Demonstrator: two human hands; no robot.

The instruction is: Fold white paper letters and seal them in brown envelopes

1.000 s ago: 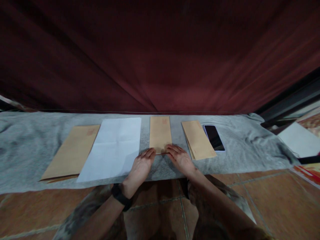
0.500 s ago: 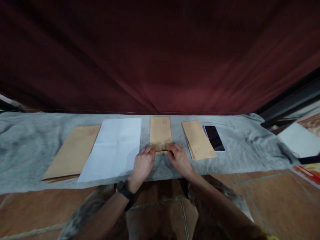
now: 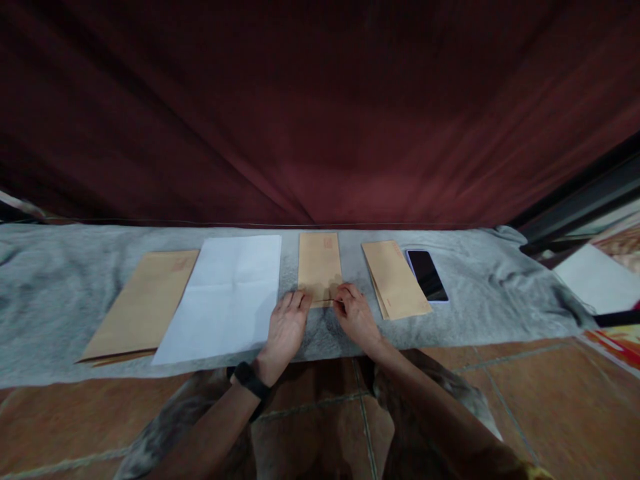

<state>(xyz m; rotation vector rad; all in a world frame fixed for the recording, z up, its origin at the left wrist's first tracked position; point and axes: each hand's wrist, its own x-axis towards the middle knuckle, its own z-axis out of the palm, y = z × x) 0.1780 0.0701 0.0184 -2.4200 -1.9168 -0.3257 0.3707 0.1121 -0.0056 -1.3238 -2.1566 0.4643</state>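
A brown paper envelope (image 3: 319, 263) with a small reddish print lies lengthwise in front of me on a grey cloth. At its near left corner is my left hand (image 3: 289, 321), fingers bent and closed on the edge. My right hand (image 3: 356, 319) pinches the near right corner, where a thin dark line shows along the envelope's end. Left of it lies white paper (image 3: 230, 293), partly beside a pile of larger brown envelopes (image 3: 143, 303). To the right, several smaller brown envelopes (image 3: 397, 280) rest overlapping.
A phone (image 3: 428, 275) with a purple edge lies beside the right-hand envelopes. The grey cloth (image 3: 485, 287) covers a long narrow surface. Behind it hangs a dark red curtain (image 3: 320, 133). Tiled floor (image 3: 545, 387) shows below the front edge.
My right hand's fingers have lifted slightly at the envelope's near right corner, and the left hand has barely shifted. The other papers stay where they were.
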